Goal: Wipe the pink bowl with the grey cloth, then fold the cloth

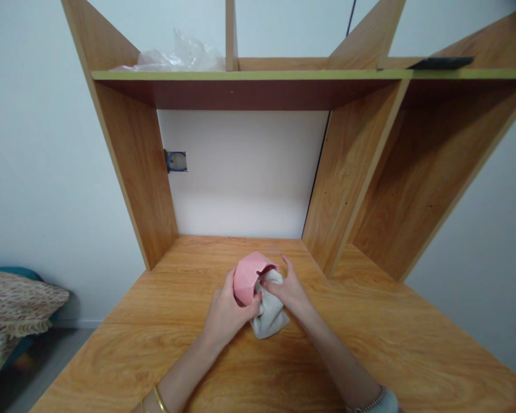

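Note:
A pink faceted cup (248,276) is tilted on its side above the wooden desk (163,321), its mouth turned to the right. My left hand (226,312) is wrapped around the cup from below and behind. My right hand (289,289) grips a pale grey cloth (270,315) and presses part of it into the cup's mouth. The rest of the cloth hangs down between my hands, touching the desk.
Wooden uprights (344,183) and an overhead shelf (249,75) frame the desk. Crumpled clear plastic (184,56) and a dark flat object (441,62) lie on the shelf. A wall socket (176,161) sits on the back wall. A patterned fabric (12,304) lies at lower left.

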